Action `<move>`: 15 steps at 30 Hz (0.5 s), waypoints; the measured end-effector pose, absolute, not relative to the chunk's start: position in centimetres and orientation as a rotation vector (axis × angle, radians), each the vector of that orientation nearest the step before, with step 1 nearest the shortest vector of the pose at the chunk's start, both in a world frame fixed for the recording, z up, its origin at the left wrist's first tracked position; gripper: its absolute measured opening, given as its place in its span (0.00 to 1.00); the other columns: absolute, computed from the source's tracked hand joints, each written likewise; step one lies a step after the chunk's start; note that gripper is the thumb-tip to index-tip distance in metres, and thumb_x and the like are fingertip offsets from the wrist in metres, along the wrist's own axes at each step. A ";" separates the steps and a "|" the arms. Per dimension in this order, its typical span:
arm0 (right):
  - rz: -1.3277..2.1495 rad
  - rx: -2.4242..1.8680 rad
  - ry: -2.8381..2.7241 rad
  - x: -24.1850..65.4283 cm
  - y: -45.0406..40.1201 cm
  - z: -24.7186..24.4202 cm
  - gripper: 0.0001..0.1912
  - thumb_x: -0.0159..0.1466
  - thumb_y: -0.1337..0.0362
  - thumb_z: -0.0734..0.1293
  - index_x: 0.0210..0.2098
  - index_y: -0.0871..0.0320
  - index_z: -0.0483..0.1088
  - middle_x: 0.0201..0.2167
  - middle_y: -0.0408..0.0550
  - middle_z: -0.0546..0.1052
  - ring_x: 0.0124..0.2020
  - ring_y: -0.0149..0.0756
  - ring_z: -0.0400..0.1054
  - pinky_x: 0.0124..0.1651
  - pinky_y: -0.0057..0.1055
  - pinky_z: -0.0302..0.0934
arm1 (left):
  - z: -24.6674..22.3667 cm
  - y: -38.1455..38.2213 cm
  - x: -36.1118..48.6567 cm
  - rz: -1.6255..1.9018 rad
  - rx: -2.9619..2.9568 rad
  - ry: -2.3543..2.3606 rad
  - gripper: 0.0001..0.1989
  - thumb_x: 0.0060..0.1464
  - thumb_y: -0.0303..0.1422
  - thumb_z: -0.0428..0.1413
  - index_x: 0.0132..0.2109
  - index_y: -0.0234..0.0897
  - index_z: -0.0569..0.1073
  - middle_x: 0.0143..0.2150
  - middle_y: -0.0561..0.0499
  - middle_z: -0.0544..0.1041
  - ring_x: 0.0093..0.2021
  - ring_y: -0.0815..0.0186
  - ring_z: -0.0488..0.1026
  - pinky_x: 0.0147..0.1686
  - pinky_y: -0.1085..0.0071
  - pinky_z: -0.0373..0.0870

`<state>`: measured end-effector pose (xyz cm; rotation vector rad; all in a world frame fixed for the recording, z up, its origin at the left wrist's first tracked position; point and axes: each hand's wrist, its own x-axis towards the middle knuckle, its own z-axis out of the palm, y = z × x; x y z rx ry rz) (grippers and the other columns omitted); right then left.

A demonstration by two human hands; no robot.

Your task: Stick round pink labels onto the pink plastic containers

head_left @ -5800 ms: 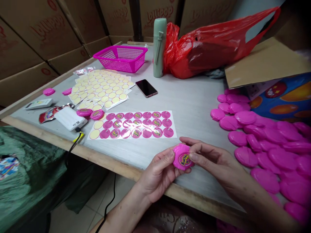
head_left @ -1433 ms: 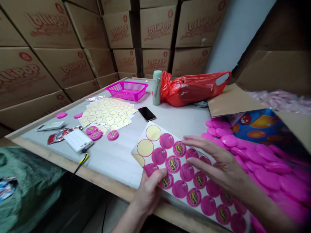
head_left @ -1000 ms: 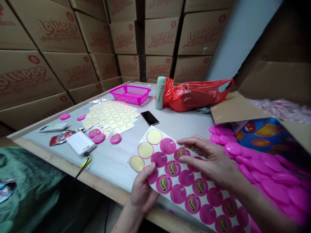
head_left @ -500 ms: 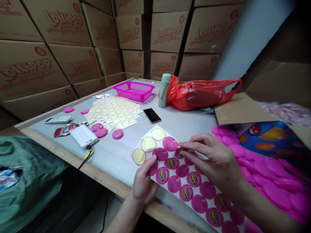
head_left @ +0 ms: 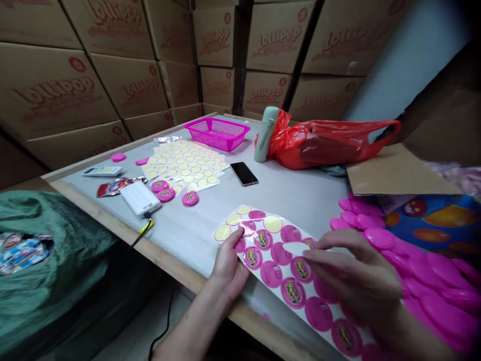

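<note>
My left hand (head_left: 229, 263) grips the near edge of a sheet of round pink stickers (head_left: 271, 274), thumb on top. Some circles at its far end show bare yellow backing. Over the sheet, my right hand (head_left: 349, 265) pinches a peeled sticker (head_left: 296, 248) between thumb and fingers, its white underside showing. Beyond lie used sheets with yellow circles (head_left: 188, 163). Several round pink containers lie near them, one (head_left: 190, 198) apart from the others.
A white power bank (head_left: 140, 197) with a cable, a phone (head_left: 244, 173), a pink basket (head_left: 217, 133), a green bottle (head_left: 266, 134) and a red bag (head_left: 330, 143) are on the table. Pink containers (head_left: 424, 271) are heaped at right beside an open carton (head_left: 398, 170).
My right hand has lifted a sticker off the sheet, and another yellow circle is bare. The sheet tilts flatter, and the view has shifted slightly.
</note>
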<state>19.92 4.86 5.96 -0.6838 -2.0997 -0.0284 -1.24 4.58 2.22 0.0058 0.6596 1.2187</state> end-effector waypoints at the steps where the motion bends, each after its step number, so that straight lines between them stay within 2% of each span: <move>1: 0.070 -0.732 -2.045 19.8 4.5 6.0 0.18 0.62 0.76 0.72 0.48 0.51 0.78 0.40 0.45 0.76 0.38 0.36 0.73 0.39 0.34 0.70 | 2.1 4.6 -1.2 1.244 0.025 0.679 0.17 0.63 0.31 0.54 0.55 0.26 0.75 0.46 0.39 0.83 0.53 0.53 0.79 0.60 0.54 0.70; 3: 0.204 -0.788 -2.008 19.1 4.3 5.9 0.27 0.63 0.77 0.71 0.58 0.48 0.72 0.45 0.45 0.78 0.42 0.35 0.74 0.44 0.34 0.71 | 2.0 4.4 -0.9 1.284 0.111 0.706 0.16 0.61 0.31 0.58 0.53 0.27 0.76 0.46 0.40 0.83 0.52 0.53 0.79 0.59 0.55 0.70; 6: 0.116 -0.762 -2.185 17.5 4.9 5.8 0.36 0.66 0.76 0.69 0.69 0.49 0.59 0.52 0.47 0.79 0.49 0.38 0.75 0.52 0.37 0.70 | 2.1 3.7 -0.6 1.351 0.296 0.694 0.18 0.58 0.32 0.62 0.54 0.31 0.76 0.50 0.41 0.82 0.53 0.53 0.78 0.59 0.56 0.70; 8: 0.011 -0.770 -2.255 16.7 5.6 5.7 0.36 0.66 0.75 0.69 0.70 0.51 0.56 0.52 0.49 0.80 0.49 0.40 0.75 0.50 0.38 0.71 | 2.2 3.4 -0.5 1.399 0.419 0.666 0.22 0.57 0.33 0.63 0.57 0.35 0.75 0.53 0.42 0.81 0.55 0.53 0.77 0.59 0.56 0.70; 11: -0.035 -0.793 -2.267 16.1 6.3 5.6 0.34 0.67 0.73 0.69 0.69 0.53 0.57 0.48 0.49 0.82 0.43 0.38 0.77 0.45 0.36 0.72 | 2.1 3.2 -0.4 1.429 0.562 0.661 0.25 0.55 0.33 0.65 0.59 0.38 0.74 0.57 0.43 0.79 0.57 0.53 0.75 0.60 0.57 0.69; 13: -0.054 -0.776 -2.281 16.2 6.4 5.3 0.33 0.67 0.73 0.70 0.68 0.54 0.59 0.46 0.49 0.83 0.41 0.37 0.78 0.43 0.35 0.72 | 2.0 3.3 -0.4 1.455 0.617 0.687 0.24 0.54 0.33 0.65 0.58 0.38 0.76 0.56 0.43 0.80 0.57 0.53 0.76 0.59 0.57 0.69; 15: -0.106 -0.744 -2.293 16.4 6.4 4.8 0.33 0.66 0.74 0.70 0.68 0.54 0.60 0.47 0.48 0.83 0.44 0.37 0.78 0.44 0.35 0.71 | 1.8 3.5 -0.3 1.498 0.631 0.725 0.21 0.55 0.33 0.65 0.56 0.37 0.77 0.55 0.43 0.80 0.56 0.54 0.76 0.59 0.58 0.69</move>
